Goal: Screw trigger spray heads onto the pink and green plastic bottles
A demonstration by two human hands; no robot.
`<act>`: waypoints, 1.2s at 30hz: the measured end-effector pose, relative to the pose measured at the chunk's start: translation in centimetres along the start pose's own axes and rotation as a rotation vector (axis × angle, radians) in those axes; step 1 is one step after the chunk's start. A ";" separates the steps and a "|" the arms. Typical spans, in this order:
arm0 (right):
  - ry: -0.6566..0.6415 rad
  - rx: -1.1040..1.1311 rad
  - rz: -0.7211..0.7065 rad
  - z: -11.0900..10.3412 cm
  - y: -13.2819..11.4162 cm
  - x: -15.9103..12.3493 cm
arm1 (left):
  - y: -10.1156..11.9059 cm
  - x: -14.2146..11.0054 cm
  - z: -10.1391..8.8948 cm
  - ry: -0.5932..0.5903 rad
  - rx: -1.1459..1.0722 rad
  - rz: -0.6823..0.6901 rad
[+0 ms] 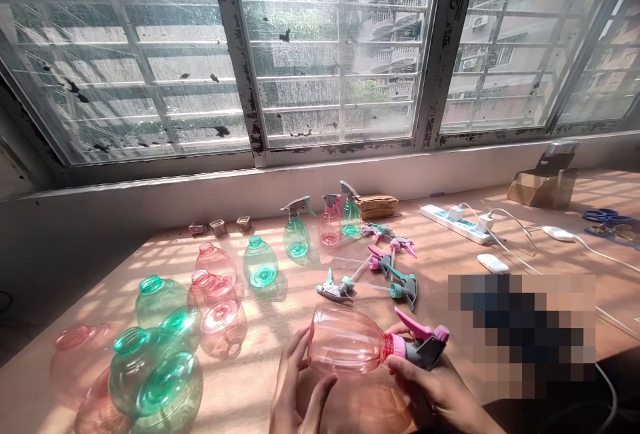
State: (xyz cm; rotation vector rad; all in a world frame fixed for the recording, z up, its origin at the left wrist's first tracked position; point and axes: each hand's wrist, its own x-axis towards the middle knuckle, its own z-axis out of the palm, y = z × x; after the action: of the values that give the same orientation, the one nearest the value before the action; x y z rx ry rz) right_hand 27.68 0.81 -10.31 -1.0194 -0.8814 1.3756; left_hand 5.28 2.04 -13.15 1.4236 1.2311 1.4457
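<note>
Pink translucent plastic spray bottle [345, 344], held on its side over the table [270, 334].

My left hand [300, 384] cups its base; my right hand [425, 377] grips around the neck, just below the sprayer head [429, 349]. I'd judge it light, slick and a little flexible, firmest at the pink collar [397, 346]. Sunlight stripes the wood-toned surface beneath a grimy, barred window [340, 54].
</note>
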 end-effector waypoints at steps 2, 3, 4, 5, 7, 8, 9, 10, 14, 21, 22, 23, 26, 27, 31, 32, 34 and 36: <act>0.011 0.036 -0.018 -0.3 0.4 0.3 | -0.4 0.0 0.3 0.009 0.007 0.029; 0.007 0.042 -0.032 -0.4 0.5 0.4 | -0.4 -0.1 0.4 0.010 0.014 0.032; 0.001 0.036 -0.038 -0.5 0.5 0.4 | -0.4 -0.2 0.5 0.006 0.022 0.027; 0.000 0.022 -0.040 -0.5 0.4 0.3 | -0.3 -0.2 0.6 -0.003 0.026 0.017; 0.005 0.001 -0.047 -0.4 0.2 0.0 | 0.0 -0.4 0.7 -0.012 -0.001 -0.011; 0.000 0.004 -0.044 -0.2 0.1 -0.2 | 0.2 -0.5 0.8 -0.004 -0.031 -0.030; -0.012 0.016 -0.037 0.0 0.0 -0.4 | 0.3 -0.5 0.8 0.013 -0.061 -0.050; -0.025 0.031 -0.027 0.1 0.0 -0.5 | 0.4 -0.5 0.8 0.034 -0.087 -0.068; -0.034 0.006 -0.003 0.0 0.2 -0.4 | 0.4 -0.3 0.8 0.085 -0.106 -0.078; -0.002 -0.015 -0.040 -0.7 0.6 0.2 | -0.2 0.1 0.8 0.072 0.048 0.067; -0.012 -0.016 -0.036 -0.5 0.3 0.0 | -0.3 0.0 0.8 0.066 0.046 0.055; -0.039 -0.024 -0.032 -0.4 -0.1 -0.1 | -0.4 -0.1 0.7 0.055 0.042 0.039; -0.140 -0.107 -0.080 0.0 -1.5 -0.5 | -0.4 -0.3 0.5 0.015 -0.014 -0.022; -0.162 -0.144 -0.109 0.1 -1.9 -0.6 | -0.3 -0.3 0.4 0.008 -0.031 -0.042; -0.138 -0.154 -0.083 -0.2 -1.4 -0.3 | -0.1 0.0 0.2 0.018 0.003 -0.025; -0.099 -0.118 -0.043 -0.4 -0.9 -0.2 | -0.1 0.1 0.2 0.026 0.024 0.010; -0.032 -0.044 0.010 -0.7 0.0 0.1 | -0.1 0.2 0.3 0.041 0.049 0.073; -0.014 -0.004 0.018 -0.8 0.4 0.3 | -0.3 0.1 0.4 0.037 0.060 0.090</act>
State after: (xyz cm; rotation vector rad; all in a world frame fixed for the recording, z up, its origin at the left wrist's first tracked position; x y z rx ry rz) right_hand 28.26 0.99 -10.98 -1.0239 -0.8878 1.3985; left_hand 5.66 2.26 -13.42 1.5160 1.2575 1.5131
